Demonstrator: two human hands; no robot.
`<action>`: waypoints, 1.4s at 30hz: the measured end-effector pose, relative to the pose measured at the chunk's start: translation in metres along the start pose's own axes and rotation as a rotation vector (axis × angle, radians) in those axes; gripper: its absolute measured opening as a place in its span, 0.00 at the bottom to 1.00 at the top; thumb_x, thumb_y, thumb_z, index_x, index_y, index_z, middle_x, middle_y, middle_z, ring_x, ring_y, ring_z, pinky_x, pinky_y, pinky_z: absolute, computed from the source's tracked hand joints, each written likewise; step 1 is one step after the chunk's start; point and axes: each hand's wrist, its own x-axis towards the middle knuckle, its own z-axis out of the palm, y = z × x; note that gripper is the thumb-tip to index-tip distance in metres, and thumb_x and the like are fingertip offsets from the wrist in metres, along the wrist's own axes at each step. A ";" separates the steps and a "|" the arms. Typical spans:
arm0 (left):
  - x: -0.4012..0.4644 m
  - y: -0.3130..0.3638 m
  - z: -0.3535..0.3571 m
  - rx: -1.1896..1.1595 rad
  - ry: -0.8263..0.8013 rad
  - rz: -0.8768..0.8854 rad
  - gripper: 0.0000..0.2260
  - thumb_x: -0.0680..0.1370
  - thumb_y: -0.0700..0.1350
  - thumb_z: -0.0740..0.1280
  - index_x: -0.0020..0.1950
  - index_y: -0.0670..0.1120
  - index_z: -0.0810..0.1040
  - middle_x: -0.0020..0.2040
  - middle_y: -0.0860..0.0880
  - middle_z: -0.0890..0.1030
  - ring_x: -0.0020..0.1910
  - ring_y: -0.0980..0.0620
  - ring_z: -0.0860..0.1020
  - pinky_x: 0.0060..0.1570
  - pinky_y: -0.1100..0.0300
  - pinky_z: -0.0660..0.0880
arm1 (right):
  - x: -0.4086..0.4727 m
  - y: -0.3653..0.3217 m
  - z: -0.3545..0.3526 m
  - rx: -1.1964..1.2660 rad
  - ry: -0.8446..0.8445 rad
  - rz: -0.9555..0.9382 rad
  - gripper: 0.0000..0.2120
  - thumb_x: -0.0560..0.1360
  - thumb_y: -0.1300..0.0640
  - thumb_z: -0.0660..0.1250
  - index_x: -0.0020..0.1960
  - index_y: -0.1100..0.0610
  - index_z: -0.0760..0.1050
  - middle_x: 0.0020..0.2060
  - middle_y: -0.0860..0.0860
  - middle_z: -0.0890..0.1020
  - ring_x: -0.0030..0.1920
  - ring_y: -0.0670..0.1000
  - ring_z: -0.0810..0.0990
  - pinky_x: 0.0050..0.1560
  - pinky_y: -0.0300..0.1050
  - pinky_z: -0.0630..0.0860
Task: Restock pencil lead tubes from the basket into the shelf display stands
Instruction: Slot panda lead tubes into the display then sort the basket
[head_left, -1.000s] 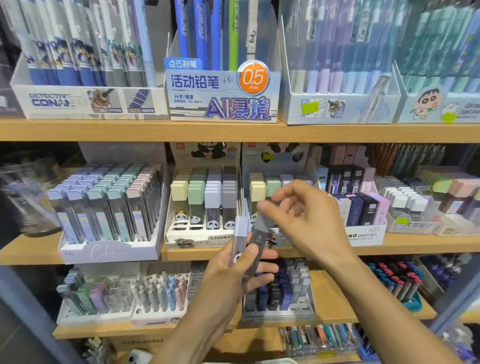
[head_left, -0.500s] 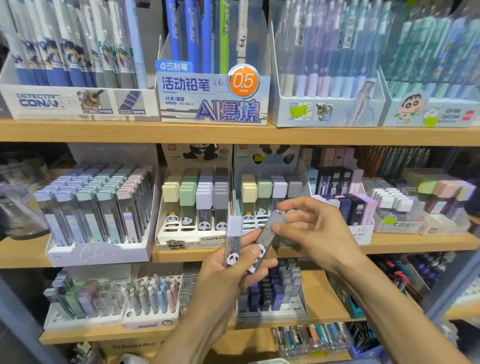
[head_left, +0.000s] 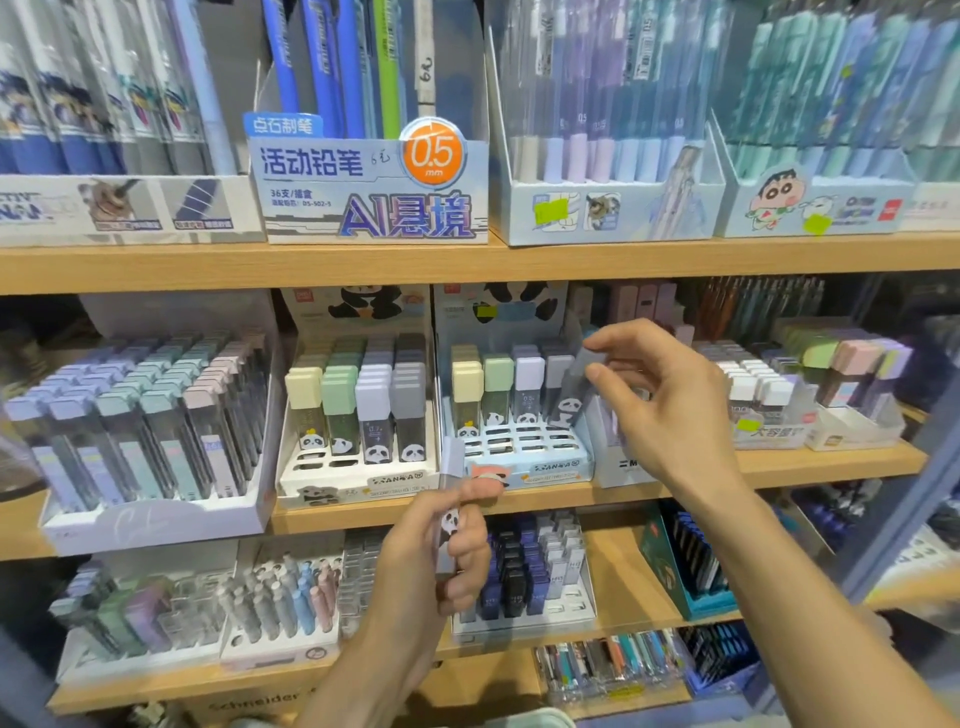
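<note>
My right hand pinches a grey-capped panda lead tube by its top, tilted, with its lower end at the right-hand column of the blue-fronted panda display stand on the middle shelf. That stand holds yellow, green, lilac and grey tubes in its back rows, with several empty slots in front. My left hand is lower, in front of the shelf edge, gripping an upright lilac-capped panda tube. A second, white panda stand to the left is nearly full. The basket is out of view.
A large white stand of pastel lead tubes sits at the left of the middle shelf. White-capped tubes stand to the right. Pencil boxes line the top shelf, and a dark-tube stand sits on the lower shelf behind my left hand.
My right hand took the grey-capped tube out of my left hand and carried it up and right to the blue-fronted stand. My left hand keeps one lilac tube.
</note>
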 end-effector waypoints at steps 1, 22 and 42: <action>0.000 0.000 -0.001 -0.005 -0.013 0.006 0.18 0.83 0.49 0.56 0.60 0.40 0.79 0.33 0.49 0.62 0.25 0.52 0.57 0.25 0.63 0.54 | 0.001 0.000 0.000 -0.001 -0.013 -0.006 0.10 0.78 0.64 0.71 0.55 0.51 0.81 0.47 0.37 0.83 0.49 0.40 0.83 0.53 0.32 0.78; 0.001 0.006 0.006 -0.088 0.194 0.073 0.07 0.82 0.38 0.66 0.59 0.38 0.75 0.44 0.42 0.85 0.41 0.38 0.85 0.40 0.54 0.83 | 0.002 0.019 0.018 -0.372 -0.036 -0.172 0.12 0.74 0.62 0.76 0.56 0.53 0.84 0.49 0.50 0.76 0.52 0.53 0.76 0.51 0.45 0.72; -0.002 0.008 0.006 0.048 0.124 0.128 0.18 0.70 0.48 0.75 0.59 0.44 0.84 0.52 0.44 0.88 0.51 0.45 0.87 0.51 0.55 0.80 | -0.014 -0.030 0.018 0.283 -0.253 0.116 0.17 0.75 0.64 0.74 0.60 0.49 0.76 0.42 0.53 0.85 0.45 0.54 0.84 0.50 0.53 0.82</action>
